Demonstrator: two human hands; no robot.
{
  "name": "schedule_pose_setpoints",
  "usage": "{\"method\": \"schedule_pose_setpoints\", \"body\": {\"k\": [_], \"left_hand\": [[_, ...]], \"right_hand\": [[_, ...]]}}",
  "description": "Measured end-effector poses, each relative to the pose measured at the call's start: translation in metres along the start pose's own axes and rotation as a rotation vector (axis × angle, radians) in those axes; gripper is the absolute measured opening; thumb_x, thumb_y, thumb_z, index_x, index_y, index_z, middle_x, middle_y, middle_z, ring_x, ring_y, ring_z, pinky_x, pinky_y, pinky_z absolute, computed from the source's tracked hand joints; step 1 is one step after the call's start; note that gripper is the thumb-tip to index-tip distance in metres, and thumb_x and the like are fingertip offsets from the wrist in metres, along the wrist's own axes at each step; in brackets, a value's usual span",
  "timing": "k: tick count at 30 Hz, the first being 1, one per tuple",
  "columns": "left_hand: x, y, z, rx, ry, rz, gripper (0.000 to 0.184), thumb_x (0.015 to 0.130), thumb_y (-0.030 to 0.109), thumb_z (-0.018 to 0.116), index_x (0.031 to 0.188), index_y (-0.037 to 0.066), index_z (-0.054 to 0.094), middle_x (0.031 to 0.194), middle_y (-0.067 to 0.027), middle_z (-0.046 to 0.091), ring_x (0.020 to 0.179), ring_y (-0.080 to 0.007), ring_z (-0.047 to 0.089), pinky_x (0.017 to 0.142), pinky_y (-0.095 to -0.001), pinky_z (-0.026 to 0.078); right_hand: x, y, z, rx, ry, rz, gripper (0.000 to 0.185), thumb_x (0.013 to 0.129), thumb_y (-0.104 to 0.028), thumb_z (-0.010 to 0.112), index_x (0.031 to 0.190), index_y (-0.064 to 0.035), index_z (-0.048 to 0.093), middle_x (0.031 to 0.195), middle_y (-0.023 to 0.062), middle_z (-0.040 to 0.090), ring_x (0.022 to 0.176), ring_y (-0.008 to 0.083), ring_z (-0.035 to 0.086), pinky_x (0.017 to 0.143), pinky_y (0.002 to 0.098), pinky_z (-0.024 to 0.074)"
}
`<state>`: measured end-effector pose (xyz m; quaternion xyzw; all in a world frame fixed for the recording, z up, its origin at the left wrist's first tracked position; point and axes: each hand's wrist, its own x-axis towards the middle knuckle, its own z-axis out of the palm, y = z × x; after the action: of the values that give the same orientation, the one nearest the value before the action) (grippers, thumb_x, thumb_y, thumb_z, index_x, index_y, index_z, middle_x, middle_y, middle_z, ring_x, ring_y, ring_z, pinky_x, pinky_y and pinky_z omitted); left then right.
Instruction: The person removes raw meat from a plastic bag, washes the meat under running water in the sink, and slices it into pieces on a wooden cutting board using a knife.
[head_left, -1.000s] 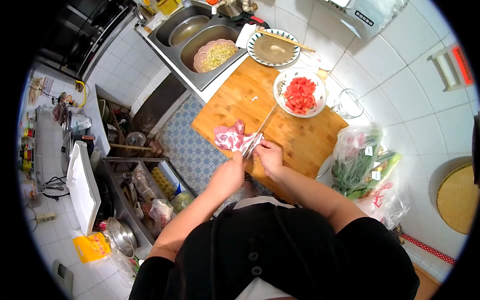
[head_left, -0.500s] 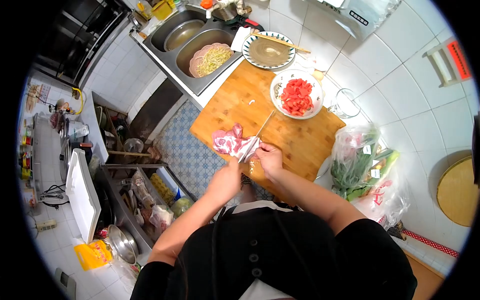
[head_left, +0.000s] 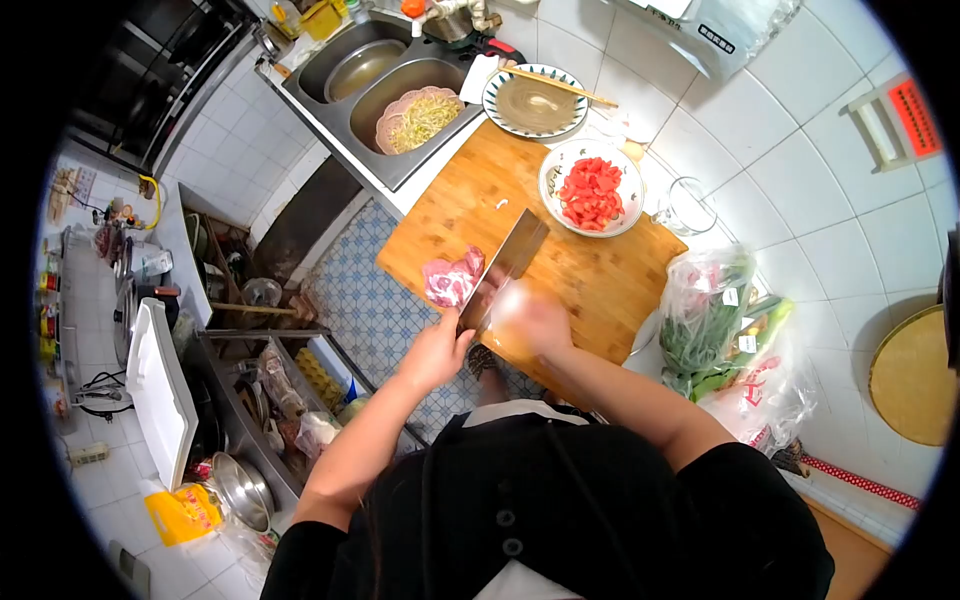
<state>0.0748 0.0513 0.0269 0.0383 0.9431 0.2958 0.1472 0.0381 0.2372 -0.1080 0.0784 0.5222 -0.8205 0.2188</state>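
My left hand [head_left: 436, 350] is closed on the handle of a cleaver [head_left: 513, 262], whose broad blade is tilted over the cutting board [head_left: 610, 290]. Left of the blade lies a lump of raw pink and white meat [head_left: 453, 277] at the board's edge. My right hand [head_left: 533, 318] is just right of the blade, over the board. Motion smears its fingers, and a pale blur at their tips cannot be made out. Farther up the board, a patterned white bowl [head_left: 634, 216] holds chopped red pieces.
A plate [head_left: 541, 104] with chopsticks lies behind the board, near a clear glass [head_left: 688, 206]. Bagged green vegetables [head_left: 705, 320] are at the right. The double sink [head_left: 370, 118] at the upper left holds a pink basket [head_left: 388, 128] of sprouts. A drawer stands open below left.
The cleaver blade has turned from edge-on to showing its broad side. My right hand has shifted slightly and blurred, and the stretch of meat formerly between my hands no longer shows.
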Motion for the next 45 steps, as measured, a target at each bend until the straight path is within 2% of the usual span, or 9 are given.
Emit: {"method": "schedule_pose_setpoints", "body": {"k": [3,7,12,21,23,27,36,40,45], "left_hand": [[-0.010,0.001,0.006,-0.033,0.008,-0.069,0.032,0.090,0.017,0.057,0.112,0.001,0.041,0.081,-0.0294,0.062,0.077,-0.0494,0.059,0.067,-0.0553,0.046],[-0.013,0.005,0.007,0.018,0.006,-0.038,0.030,0.093,0.021,0.054,0.105,-0.002,0.040,0.078,-0.0297,0.062,0.074,-0.0474,0.060,0.065,-0.0547,0.047],[-0.014,0.011,0.002,0.010,-0.015,-0.071,0.026,0.094,0.021,0.053,0.099,-0.001,0.041,0.079,-0.0287,0.062,0.073,-0.0472,0.061,0.063,-0.0541,0.048],[-0.074,-0.004,-0.004,0.267,-0.067,-0.081,0.025,0.094,0.024,0.051,0.097,0.002,0.041,0.084,-0.0246,0.063,0.068,-0.0449,0.062,0.060,-0.0528,0.051],[-0.076,-0.002,-0.005,0.264,-0.095,-0.091,0.024,0.094,0.024,0.051,0.097,0.002,0.041,0.087,-0.0238,0.062,0.068,-0.0449,0.062,0.060,-0.0524,0.051],[-0.072,0.010,-0.016,0.285,-0.139,-0.092,0.023,0.094,0.023,0.051,0.096,0.002,0.042,0.087,-0.0242,0.062,0.070,-0.0451,0.062,0.062,-0.0523,0.052],[-0.048,0.026,-0.005,0.243,-0.102,-0.121,0.024,0.094,0.023,0.050,0.095,0.001,0.041,0.085,-0.0270,0.062,0.070,-0.0465,0.062,0.064,-0.0539,0.051],[-0.072,0.010,-0.003,0.234,-0.066,-0.115,0.024,0.094,0.023,0.051,0.095,0.000,0.041,0.085,-0.0269,0.062,0.069,-0.0467,0.061,0.061,-0.0538,0.051],[-0.085,0.011,-0.005,0.316,-0.063,-0.156,0.023,0.093,0.021,0.052,0.095,0.000,0.041,0.082,-0.0266,0.062,0.065,-0.0458,0.061,0.056,-0.0524,0.051]], "right_hand": [[0.008,-0.011,0.006,0.161,-0.150,-0.034,0.021,0.085,-0.002,0.058,0.106,-0.0008,0.062,0.100,0.0070,0.065,0.091,0.0182,0.063,0.085,0.0323,0.0509],[0.012,-0.013,0.023,-0.473,0.005,-0.442,0.017,0.083,-0.001,0.060,0.100,-0.0006,0.061,0.094,0.0061,0.065,0.083,0.0185,0.064,0.077,0.0332,0.0533],[0.023,0.002,0.008,-0.134,0.234,0.105,0.017,0.077,0.004,0.061,0.093,-0.0019,0.062,0.084,0.0051,0.064,0.070,0.0183,0.063,0.064,0.0325,0.0539],[0.017,0.015,-0.010,-0.116,0.152,0.045,0.017,0.076,0.007,0.058,0.088,-0.0032,0.066,0.081,0.0059,0.065,0.070,0.0166,0.062,0.064,0.0278,0.0522],[-0.002,-0.022,0.012,-0.418,0.032,-0.392,0.013,0.080,0.003,0.060,0.090,-0.0019,0.066,0.082,0.0056,0.066,0.070,0.0144,0.062,0.065,0.0267,0.0519],[0.006,-0.021,0.005,-0.052,0.136,0.186,0.011,0.087,-0.002,0.062,0.096,0.0002,0.067,0.085,0.0048,0.068,0.070,0.0105,0.061,0.066,0.0241,0.0513],[0.013,-0.001,-0.007,0.271,-0.134,-0.098,0.006,0.085,0.001,0.061,0.088,-0.0022,0.064,0.082,0.0022,0.066,0.070,0.0106,0.060,0.067,0.0256,0.0504],[0.006,-0.021,0.014,-0.496,-0.017,-0.442,0.005,0.083,0.001,0.061,0.086,-0.0030,0.063,0.081,0.0022,0.065,0.070,0.0102,0.060,0.066,0.0247,0.0500],[0.024,-0.004,0.013,-0.066,0.194,0.080,0.008,0.082,0.003,0.062,0.088,-0.0022,0.064,0.082,0.0031,0.066,0.071,0.0102,0.061,0.066,0.0241,0.0501]]}}
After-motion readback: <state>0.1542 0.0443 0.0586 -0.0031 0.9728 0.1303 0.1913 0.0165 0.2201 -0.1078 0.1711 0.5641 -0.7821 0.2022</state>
